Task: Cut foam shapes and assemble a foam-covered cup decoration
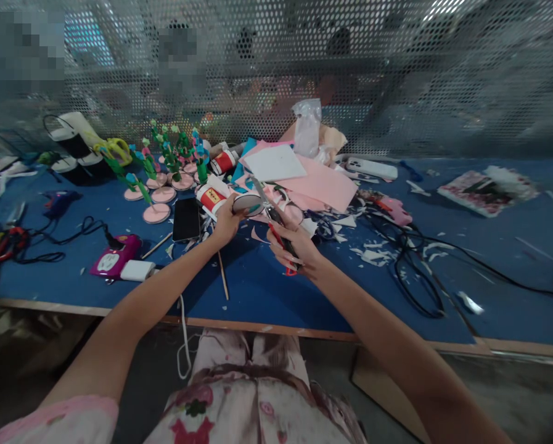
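Observation:
My left hand is closed around a red and white paper cup with a yellow label, tilted on its side with its round end turned to the right. In my right hand is a pair of scissors with red and black handles, its blades pointing up and left beside that end of the cup. Whether the blades touch the cup I cannot tell. Behind the cup lie pink sheets and a white sheet. A second similar cup rests farther back.
Several green craft plants on round pink bases stand at the left. A black phone, a purple device and other scissors lie nearby. Black cable and paper scraps spread rightward. A perforated metal screen rises behind the table.

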Demonstrator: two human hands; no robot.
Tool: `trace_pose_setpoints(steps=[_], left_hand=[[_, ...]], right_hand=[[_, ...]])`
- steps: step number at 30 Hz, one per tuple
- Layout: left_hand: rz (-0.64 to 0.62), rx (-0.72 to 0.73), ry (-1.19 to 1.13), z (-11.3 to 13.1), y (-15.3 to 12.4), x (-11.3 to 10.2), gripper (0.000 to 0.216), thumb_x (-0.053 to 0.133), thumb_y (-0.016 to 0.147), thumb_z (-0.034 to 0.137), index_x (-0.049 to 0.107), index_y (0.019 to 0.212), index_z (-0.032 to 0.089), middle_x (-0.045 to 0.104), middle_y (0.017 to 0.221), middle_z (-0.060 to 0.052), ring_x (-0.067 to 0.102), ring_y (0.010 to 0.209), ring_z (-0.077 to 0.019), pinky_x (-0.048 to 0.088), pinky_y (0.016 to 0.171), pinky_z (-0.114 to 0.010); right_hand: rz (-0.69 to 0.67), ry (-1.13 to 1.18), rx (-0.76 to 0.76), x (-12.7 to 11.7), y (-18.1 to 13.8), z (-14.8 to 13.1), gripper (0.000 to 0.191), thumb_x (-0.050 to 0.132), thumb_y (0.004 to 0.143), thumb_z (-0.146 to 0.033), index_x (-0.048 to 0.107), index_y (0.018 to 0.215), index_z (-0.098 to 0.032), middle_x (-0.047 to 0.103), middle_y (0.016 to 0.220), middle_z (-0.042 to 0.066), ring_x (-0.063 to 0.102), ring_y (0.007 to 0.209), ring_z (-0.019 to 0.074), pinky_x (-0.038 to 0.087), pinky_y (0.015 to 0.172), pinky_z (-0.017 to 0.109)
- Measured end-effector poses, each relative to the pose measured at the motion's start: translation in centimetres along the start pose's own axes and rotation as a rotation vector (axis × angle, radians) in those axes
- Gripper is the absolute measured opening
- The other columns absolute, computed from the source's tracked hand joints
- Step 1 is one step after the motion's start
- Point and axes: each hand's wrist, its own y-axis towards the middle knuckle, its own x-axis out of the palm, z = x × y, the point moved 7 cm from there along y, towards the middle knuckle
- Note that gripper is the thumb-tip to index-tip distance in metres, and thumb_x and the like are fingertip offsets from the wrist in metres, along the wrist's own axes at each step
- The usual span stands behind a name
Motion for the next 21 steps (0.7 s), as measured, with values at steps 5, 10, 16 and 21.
trace_pose_setpoints(steps=[5,10,16,21], left_hand=[[-0.019,0.023,-0.027,-0.5,0.0,0.0,0.022,0.064,0.062,0.013,0.053,0.081,0.015,0.056,0.072,0.001,0.052,0.067,-0.0110,0.043,0.061,-0.021],[-0.083,0.060,0.012,-0.4,-0.4,0.6,0.019,0.065,0.061,0.021,0.049,0.071,0.017,0.047,0.060,0.004,0.043,0.057,-0.0089,0.037,0.052,-0.020],[-0.226,0.097,0.197,-0.3,-1.2,1.6,0.014,0.062,0.065,0.020,0.049,0.069,0.017,0.047,0.058,0.004,0.043,0.057,-0.0100,0.036,0.051,-0.021],[-0.220,0.091,0.324,0.0,-1.1,1.4,0.017,0.066,0.065,0.016,0.052,0.074,0.016,0.049,0.060,0.004,0.047,0.060,-0.0109,0.043,0.058,-0.023]], right_hand=[[0.000,-0.018,0.015,0.1,-0.1,0.0,0.067,0.041,0.089,-0.020,0.009,0.146,-0.033,0.046,0.054,-0.011,0.029,0.025,0.0036,0.029,0.021,0.012],[0.014,-0.016,0.025,0.0,0.0,0.1,0.068,0.042,0.089,-0.019,0.007,0.146,-0.034,0.045,0.054,-0.011,0.028,0.025,0.0030,0.029,0.021,0.011],[-0.015,-0.012,0.017,0.3,0.0,0.3,0.069,0.040,0.089,-0.018,0.006,0.147,-0.032,0.047,0.053,-0.011,0.029,0.024,0.0042,0.029,0.021,0.012],[0.019,-0.002,-0.020,0.0,0.1,0.0,0.070,0.042,0.088,-0.018,0.006,0.147,-0.033,0.049,0.054,-0.011,0.030,0.025,0.0042,0.030,0.022,0.013]])
